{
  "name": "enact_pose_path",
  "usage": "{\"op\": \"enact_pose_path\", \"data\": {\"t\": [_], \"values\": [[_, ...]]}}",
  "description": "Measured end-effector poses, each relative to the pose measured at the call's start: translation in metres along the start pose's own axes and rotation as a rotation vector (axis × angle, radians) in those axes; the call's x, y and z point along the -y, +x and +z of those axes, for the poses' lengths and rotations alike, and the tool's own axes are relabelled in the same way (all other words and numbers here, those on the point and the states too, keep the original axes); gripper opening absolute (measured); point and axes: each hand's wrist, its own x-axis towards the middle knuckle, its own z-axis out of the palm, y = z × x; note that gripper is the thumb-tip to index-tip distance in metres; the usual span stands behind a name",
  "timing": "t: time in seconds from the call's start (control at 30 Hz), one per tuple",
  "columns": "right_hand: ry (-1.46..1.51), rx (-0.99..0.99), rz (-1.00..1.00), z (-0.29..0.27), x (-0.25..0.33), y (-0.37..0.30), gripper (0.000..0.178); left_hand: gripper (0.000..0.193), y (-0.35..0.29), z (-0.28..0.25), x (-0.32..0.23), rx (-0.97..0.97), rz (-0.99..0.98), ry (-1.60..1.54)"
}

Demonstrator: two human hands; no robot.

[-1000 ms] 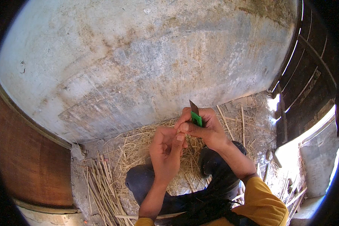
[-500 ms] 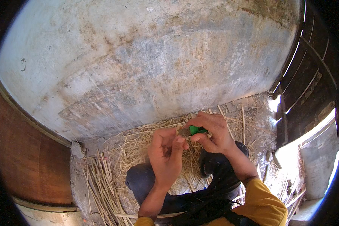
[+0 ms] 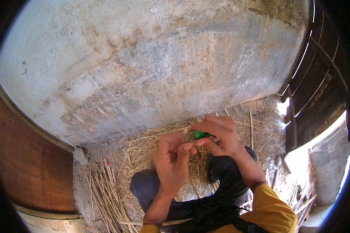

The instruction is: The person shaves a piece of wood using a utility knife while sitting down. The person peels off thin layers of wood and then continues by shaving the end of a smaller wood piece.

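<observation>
Between my two hands, in front of my knees, is a small object with a green part [image 3: 200, 134] and a dull grey-brown end [image 3: 188, 137]. My right hand [image 3: 218, 136] is closed round the green part, with forefinger and thumb reaching over it toward the brown end. My left hand [image 3: 172, 157] is curled with its fingers bent, its thumb and fingertips at the brown end. A thin pale strip shows at the left fingertips; much of it is hidden by the fingers. The object's exact kind cannot be made out.
Loose straw-like shavings [image 3: 138, 149] cover the floor round my feet. A bundle of long thin split sticks [image 3: 107, 190] lies at the left. A stained plaster wall [image 3: 163, 70] rises ahead, a brown wooden panel [image 3: 31, 155] stands left, and dark slatted boards [image 3: 315, 77] stand right.
The green and brown object has turned slightly in my right hand, and its brown end looks paler. The right forefinger and thumb have shifted a little left; my left hand has hardly moved.
</observation>
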Motion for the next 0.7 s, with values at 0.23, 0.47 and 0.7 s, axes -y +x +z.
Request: {"op": "enact_pose_path", "data": {"t": [0.23,0.47,0.7], "values": [[-0.053,0.061,0.014,-0.006,0.003,0.001,0.039,0.021,0.001,-0.001,-0.002,0.000,0.011,0.159],[-0.048,0.070,0.009,-0.007,0.006,0.000,0.040,0.019,0.001,-0.001,-0.001,-0.028,0.100,0.374],[-0.090,0.018,0.005,-0.006,0.012,-0.001,0.041,0.016,-0.001,-0.001,0.005,-0.067,0.173,0.422]]}}
